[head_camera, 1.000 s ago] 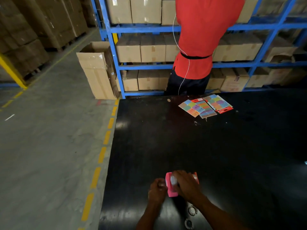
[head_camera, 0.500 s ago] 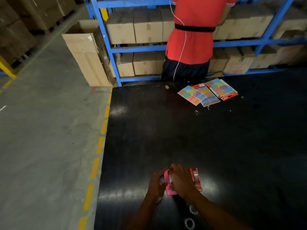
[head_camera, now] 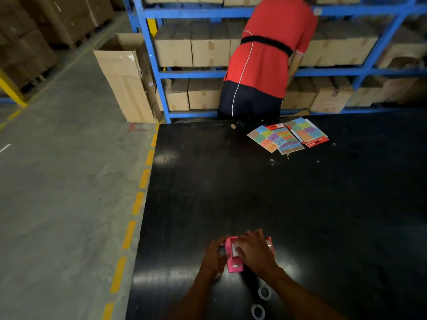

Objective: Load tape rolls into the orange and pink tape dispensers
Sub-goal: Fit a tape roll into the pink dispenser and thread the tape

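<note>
A pink tape dispenser [head_camera: 233,262] stands on the black table [head_camera: 288,204] near its front edge. My left hand [head_camera: 215,256] grips its left side. My right hand [head_camera: 253,251] lies over its top and covers the roll inside. Just behind my right hand, an orange dispenser [head_camera: 269,243] shows only its edge, with a roll in it. Two clear tape cores lie near my right forearm, one [head_camera: 264,292] above the other [head_camera: 257,311].
Coloured sample cards [head_camera: 287,136] lie at the table's far edge. A person in a red top [head_camera: 265,58] stands behind it at blue shelving [head_camera: 161,75] full of cartons. An open tall carton [head_camera: 126,77] stands on the floor left, beside yellow floor dashes [head_camera: 138,202].
The view has tilted down and the hands sit higher in frame. Both hands stay on the pink dispenser. The person in red has bent toward the shelves.
</note>
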The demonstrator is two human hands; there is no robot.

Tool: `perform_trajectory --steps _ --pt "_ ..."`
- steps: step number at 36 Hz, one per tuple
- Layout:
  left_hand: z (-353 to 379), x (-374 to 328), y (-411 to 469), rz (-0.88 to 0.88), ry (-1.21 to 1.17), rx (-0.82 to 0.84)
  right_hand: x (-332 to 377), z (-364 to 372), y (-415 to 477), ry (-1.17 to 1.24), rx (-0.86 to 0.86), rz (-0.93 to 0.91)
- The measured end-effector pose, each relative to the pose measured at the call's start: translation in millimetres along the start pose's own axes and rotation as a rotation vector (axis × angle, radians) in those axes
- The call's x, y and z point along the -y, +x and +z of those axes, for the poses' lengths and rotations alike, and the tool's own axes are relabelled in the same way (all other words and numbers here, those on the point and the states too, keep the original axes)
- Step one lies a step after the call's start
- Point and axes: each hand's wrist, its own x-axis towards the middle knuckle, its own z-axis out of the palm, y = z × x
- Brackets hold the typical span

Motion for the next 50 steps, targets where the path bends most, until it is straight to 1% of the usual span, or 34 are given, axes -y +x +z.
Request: perform_trajectory --steps 6,9,15,20,23,28,32,35,39,41,43,46,50 --pt "2.3 0.3 -2.8 -0.005 0.005 -0.001 -2.3 5.9 -7.4 -0.018 -0.054 0.035" --pt "4.3 0.7 -2.7 0.005 -0.037 -0.011 -2.5 5.2 -8.1 0.003 -0.003 0.052" --pt "5.1 3.6 -1.1 0.005 -0.050 -0.006 5.4 3.6 -2.7 -0.072 0.086 0.069" --pt "2.6 6.3 1.0 0.001 -0.029 -0.006 0.2 10.0 -5.5 -0.122 0.057 0.073" --pt "1.9 6.4 0.3 -0.011 0.032 -0.032 -0.5 12.5 -8.3 -0.133 0.040 0.082" --pt "2.2 9.4 1.1 0.008 0.053 -0.039 -1.8 15.7 -8.8 -0.166 0.031 0.033" --pt "-0.4 13.3 3.2 -0.008 0.045 -0.034 -3.7 17.7 -20.1 -0.185 0.078 -0.067" --pt "-0.9 7.9 1.1 -0.015 0.072 -0.022 -5.2 21.0 -31.6 -0.172 0.074 -0.117" --pt "-0.2 10.3 -0.4 0.011 0.066 -0.033 2.8 23.2 -39.7 -0.120 0.103 -0.106" --pt "1.6 12.7 0.0 0.006 0.033 -0.029 12.7 19.6 -39.2 -0.092 0.081 -0.101" --pt "2.4 7.1 -1.3 -0.016 0.016 -0.025 20.9 19.3 -36.9 -0.052 0.104 -0.048" --pt "4.4 2.8 -2.6 -0.051 -0.045 0.002 23.6 29.0 -34.1 -0.054 0.102 0.026" --pt "5.8 2.2 -2.8 -0.096 -0.036 -0.003 29.4 31.6 -33.6 -0.076 0.124 0.068"
